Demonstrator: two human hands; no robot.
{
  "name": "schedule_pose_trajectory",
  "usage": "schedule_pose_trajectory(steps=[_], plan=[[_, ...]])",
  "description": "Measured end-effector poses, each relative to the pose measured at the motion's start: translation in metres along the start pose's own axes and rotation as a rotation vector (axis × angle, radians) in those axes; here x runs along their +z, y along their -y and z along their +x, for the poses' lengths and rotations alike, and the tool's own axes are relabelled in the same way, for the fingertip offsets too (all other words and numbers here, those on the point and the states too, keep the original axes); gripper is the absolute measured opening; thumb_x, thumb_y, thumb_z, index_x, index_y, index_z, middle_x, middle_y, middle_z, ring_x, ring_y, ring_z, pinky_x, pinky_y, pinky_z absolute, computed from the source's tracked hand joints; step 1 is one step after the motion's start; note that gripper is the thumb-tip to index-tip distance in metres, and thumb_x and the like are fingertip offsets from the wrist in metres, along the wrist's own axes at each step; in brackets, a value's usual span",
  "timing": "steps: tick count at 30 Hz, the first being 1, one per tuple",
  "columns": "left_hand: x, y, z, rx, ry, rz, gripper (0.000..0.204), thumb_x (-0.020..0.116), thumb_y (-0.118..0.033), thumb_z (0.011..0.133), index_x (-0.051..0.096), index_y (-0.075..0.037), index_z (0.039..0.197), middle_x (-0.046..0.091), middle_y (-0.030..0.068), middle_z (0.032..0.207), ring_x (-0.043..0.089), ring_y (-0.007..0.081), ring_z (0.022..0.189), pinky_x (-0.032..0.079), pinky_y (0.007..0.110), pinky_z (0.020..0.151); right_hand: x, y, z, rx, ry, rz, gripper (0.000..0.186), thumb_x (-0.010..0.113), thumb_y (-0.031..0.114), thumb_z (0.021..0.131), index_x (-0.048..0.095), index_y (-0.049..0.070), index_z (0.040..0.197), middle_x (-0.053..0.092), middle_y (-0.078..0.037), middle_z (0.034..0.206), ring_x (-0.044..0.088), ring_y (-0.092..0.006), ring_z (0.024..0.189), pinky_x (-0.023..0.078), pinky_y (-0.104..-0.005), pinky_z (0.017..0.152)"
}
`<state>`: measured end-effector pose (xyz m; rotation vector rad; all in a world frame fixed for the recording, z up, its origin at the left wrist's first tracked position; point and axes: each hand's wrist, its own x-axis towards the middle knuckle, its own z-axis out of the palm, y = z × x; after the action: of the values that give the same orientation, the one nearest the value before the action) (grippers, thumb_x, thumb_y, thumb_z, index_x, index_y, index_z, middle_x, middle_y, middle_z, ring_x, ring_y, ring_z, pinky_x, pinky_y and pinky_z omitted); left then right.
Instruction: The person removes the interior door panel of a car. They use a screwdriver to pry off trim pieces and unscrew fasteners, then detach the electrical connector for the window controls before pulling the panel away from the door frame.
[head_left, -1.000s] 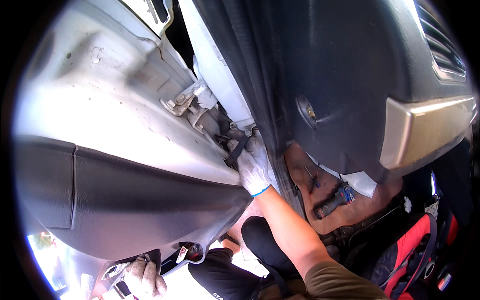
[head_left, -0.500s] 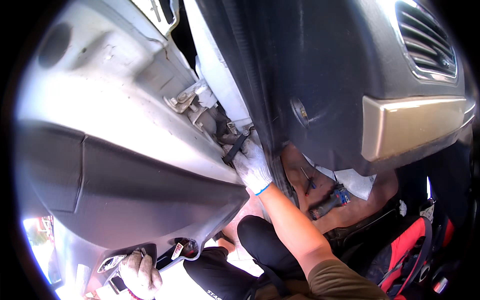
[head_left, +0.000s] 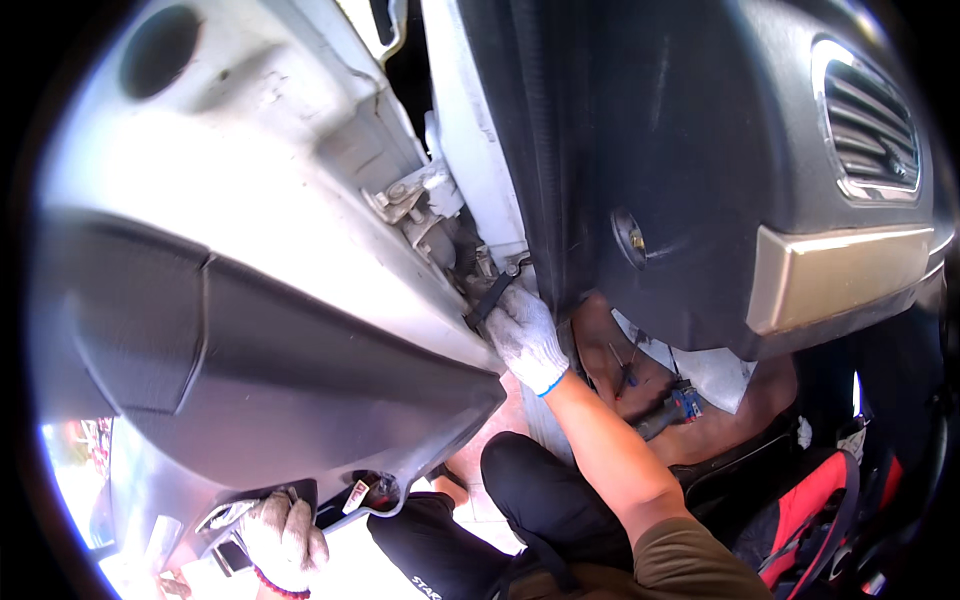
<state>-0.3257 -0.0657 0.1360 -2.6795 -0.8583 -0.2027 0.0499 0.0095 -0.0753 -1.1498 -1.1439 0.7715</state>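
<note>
Gripping a black strap [head_left: 492, 297] near a car door's hinge, the person's right hand [head_left: 527, 340] is wearing a white work glove with a blue cuff, its fingers curling closed around the strap's lower end. That strap is running diagonally up from the glove to a metal bracket [head_left: 512, 264] in the gap between the open door and the car body. Just above and to the left, a bare metal hinge [head_left: 412, 198] is sitting on the pale grey inner edge of the door [head_left: 250, 150]. The door's dark grey trim panel [head_left: 250, 350] is filling the left half of the view.

Down at the lower left, the left hand [head_left: 283, 540], in a dirty grey glove with a red bead bracelet at the wrist, is closing around the bottom edge of the door, close to a small white tag.

To the right, the black dashboard [head_left: 700, 150] is carrying an air vent [head_left: 872, 125] and a beige trim strip [head_left: 840, 275]. Below it, a small blue tool [head_left: 686, 400] is lying on the brown floor mat [head_left: 720, 420]. The person's knees in black trousers are showing at the bottom.
</note>
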Motion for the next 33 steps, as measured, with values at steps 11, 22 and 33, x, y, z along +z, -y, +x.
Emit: schedule_pose_trajectory(steps=[11, 22, 33], plan=[[0.0, 0.005, 0.004, 0.02, -0.065, -0.026, 0.035, 0.066, -0.011, 0.07, 0.068, -0.002, 0.104, 0.065, 0.0204, 0.106, 0.065, 0.0354, 0.09, 0.052, 0.047, 0.079, -0.002, -0.021, 0.008, 0.076, 0.066, 0.194, 0.04, 0.051, 0.004, 0.092, 0.065, -0.001, 0.129, 0.069, -0.018, 0.123, 0.063, -0.028, 0.115, 0.045, -0.0361, 0.104], [-0.003, 0.003, 0.0, 0.008, -0.039, -0.029, 0.039, 0.066, -0.007, 0.065, 0.065, -0.003, 0.104, 0.064, 0.0211, 0.106, 0.064, 0.0373, 0.089, 0.052, 0.048, 0.08, 0.008, -0.026, 0.016, 0.056, -0.037, 0.272, 0.047, 0.048, 0.008, 0.094, 0.059, -0.003, 0.138, 0.064, -0.015, 0.136, 0.058, -0.027, 0.128, 0.039, -0.035, 0.112], [0.01, -0.107, 0.092, -0.071, -0.288, -0.59, 0.046, 0.069, -0.013, 0.065, 0.073, -0.01, 0.111, 0.068, 0.014, 0.099, 0.068, 0.0274, 0.076, 0.056, 0.039, 0.068, -0.043, -0.01, -0.098, 0.497, -0.203, 0.299, 0.031, 0.057, 0.013, 0.102, 0.06, -0.001, 0.129, 0.071, -0.011, 0.108, 0.071, -0.0192, 0.094, 0.059, -0.0322, 0.084]])
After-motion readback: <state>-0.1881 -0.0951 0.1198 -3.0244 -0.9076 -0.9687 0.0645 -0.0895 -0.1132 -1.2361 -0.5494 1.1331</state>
